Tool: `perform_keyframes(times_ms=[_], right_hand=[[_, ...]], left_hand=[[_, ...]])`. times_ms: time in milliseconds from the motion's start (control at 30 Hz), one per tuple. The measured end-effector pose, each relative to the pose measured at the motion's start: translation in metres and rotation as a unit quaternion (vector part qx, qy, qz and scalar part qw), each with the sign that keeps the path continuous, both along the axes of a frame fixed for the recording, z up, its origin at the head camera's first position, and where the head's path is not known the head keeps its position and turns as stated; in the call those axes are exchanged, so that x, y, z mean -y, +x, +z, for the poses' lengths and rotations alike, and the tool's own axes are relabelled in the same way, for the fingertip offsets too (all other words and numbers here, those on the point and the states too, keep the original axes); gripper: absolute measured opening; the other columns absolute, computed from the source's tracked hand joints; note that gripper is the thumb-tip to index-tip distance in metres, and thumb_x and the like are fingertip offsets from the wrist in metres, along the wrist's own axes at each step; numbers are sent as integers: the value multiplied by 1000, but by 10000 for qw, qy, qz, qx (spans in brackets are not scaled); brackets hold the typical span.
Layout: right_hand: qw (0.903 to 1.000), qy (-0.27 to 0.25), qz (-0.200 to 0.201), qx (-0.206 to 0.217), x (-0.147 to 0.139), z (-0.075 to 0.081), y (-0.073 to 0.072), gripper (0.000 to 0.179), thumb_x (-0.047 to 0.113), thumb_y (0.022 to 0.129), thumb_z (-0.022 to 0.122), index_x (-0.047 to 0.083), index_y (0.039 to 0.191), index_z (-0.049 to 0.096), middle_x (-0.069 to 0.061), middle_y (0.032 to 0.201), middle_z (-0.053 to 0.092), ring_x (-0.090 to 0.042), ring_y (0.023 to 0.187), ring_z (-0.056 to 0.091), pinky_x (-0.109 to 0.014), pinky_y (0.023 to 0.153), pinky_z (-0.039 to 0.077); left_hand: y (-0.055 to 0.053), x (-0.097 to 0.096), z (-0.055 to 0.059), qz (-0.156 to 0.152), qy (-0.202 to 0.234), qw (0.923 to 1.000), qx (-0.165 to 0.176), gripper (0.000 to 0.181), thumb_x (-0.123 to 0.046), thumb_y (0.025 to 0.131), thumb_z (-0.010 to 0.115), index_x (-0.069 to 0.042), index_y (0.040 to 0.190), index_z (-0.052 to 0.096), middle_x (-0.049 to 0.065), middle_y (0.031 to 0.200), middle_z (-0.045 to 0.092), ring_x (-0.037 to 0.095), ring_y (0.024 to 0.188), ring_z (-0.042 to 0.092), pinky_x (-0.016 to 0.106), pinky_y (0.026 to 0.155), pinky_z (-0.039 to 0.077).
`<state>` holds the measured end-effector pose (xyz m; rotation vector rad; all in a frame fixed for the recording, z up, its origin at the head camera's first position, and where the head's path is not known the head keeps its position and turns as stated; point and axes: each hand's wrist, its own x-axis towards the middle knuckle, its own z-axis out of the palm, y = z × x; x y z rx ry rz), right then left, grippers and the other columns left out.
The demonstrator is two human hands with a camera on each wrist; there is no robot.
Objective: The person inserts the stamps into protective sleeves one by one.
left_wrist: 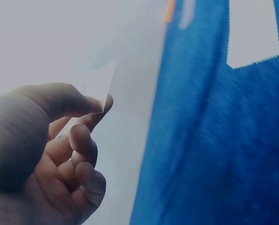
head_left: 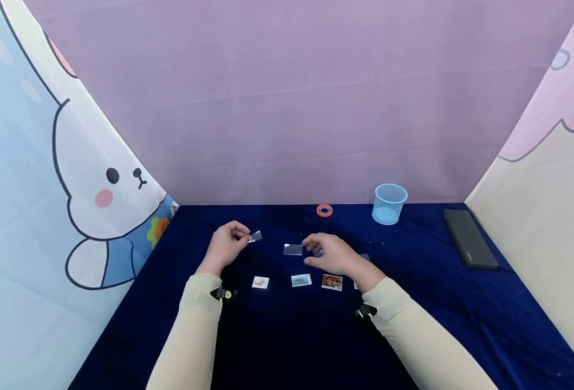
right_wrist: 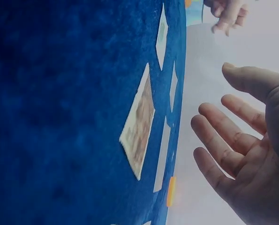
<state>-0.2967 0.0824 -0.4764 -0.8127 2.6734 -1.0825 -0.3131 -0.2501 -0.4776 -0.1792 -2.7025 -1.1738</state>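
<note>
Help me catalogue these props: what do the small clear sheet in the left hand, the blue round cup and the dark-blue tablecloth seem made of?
Small clear sheet in the left hand: probably thin, glossy plastic film; transparent, with glare.
Blue round cup: likely smooth plastic; translucent walls.
Dark-blue tablecloth: perhaps velvet; soft nap and creases.

Lilac backdrop (head_left: 306, 108) between cartoon side panels (head_left: 87, 189), above dark-blue cloth (head_left: 413, 292)

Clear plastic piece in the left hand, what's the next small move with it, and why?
I'd probably lower the left hand and lay the clear plastic piece behind the leftmost stamp: only one end is pinched, and another clear piece lies behind the green-and-blue stamp, so the pieces would line up.
</note>
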Motion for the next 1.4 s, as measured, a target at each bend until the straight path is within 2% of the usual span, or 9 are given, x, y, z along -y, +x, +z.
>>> perform_keyframes(times_ms=[233, 467, 633, 800, 933, 1000, 1133, 1233, 1400], right_hand=[[10000, 49, -50, 33, 12, 1, -1, 45, 24, 96, 80, 10, 136, 67, -6, 123, 70, -22, 111, 67, -42, 94, 55], [9996, 191, 173, 64, 32, 0, 3, 43, 27, 96, 79, 12, 135, 68, -5, 124, 70, -21, 110, 67, -43, 92, 56], [9991, 322, 288, -3, 46, 0, 6, 41, 26, 96, 80, 10, 132, 70, -6, 122, 71, -23, 108, 69, -43, 91, 56], [9977, 527, 393, -180, 59, 0, 8, 38, 26, 94, 80, 9, 127, 73, -2, 114, 73, -18, 102, 69, -38, 88, 56], [9956, 675, 574, -316, 71, 0, 10, 36, 29, 94, 81, 10, 125, 75, 0, 111, 74, -14, 100, 69, -37, 88, 56], [9942, 762, 633, -407, 77, -1, 11, 36, 29, 93, 81, 11, 124, 75, 0, 111, 75, -14, 100, 69, -39, 95, 54], [9906, 1089, 595, -579, 87, -3, 12, 34, 31, 92, 82, 14, 122, 77, 4, 106, 75, -13, 101, 69, -39, 98, 52], [9880, 1348, 526, -547, 93, -5, 14, 33, 34, 92, 82, 17, 121, 77, 8, 103, 74, -12, 98, 68, -36, 90, 55], [9863, 1491, 575, -420, 98, -8, 16, 32, 35, 92, 82, 19, 120, 78, 9, 102, 72, -10, 95, 67, -34, 83, 56]], left_hand=[[9, -2, 20, -64, 415, 9965, -727, 8, -15, 97, 76, -11, 104, 78, 1, 92, 76, 17, 62, 56, 28, 58, 45], [22, -2, 42, -168, 1285, 9876, -885, 15, -23, 101, 74, -10, 108, 77, 6, 96, 72, 21, 56, 59, 30, 49, 47], [29, -5, 55, -216, 1372, 9847, -1055, 15, -27, 101, 74, -15, 108, 78, 4, 93, 72, 21, 56, 58, 29, 48, 46], [34, -4, 66, -447, 1630, 9783, -1203, 17, -23, 100, 75, -10, 111, 78, 11, 97, 74, 19, 55, 55, 28, 48, 45], [37, -1, 71, -553, 1785, 9741, -1277, 17, -18, 100, 76, -9, 114, 77, 11, 105, 75, 18, 56, 54, 27, 51, 46], [37, 1, 73, -540, 1830, 9731, -1292, 18, -17, 99, 77, -10, 115, 78, 11, 106, 75, 20, 57, 54, 26, 52, 46], [37, 9, 74, -506, 1887, 9726, -1260, 23, -17, 97, 79, -9, 118, 78, 12, 108, 75, 25, 58, 54, 26, 53, 47], [36, 17, 74, -453, 2044, 9701, -1228, 22, -15, 97, 78, -5, 117, 78, 16, 105, 76, 23, 58, 55, 27, 53, 47], [40, 30, 78, -204, 2404, 9628, -1219, 21, -17, 97, 78, -2, 112, 78, 6, 91, 76, 17, 59, 55, 27, 53, 47]])
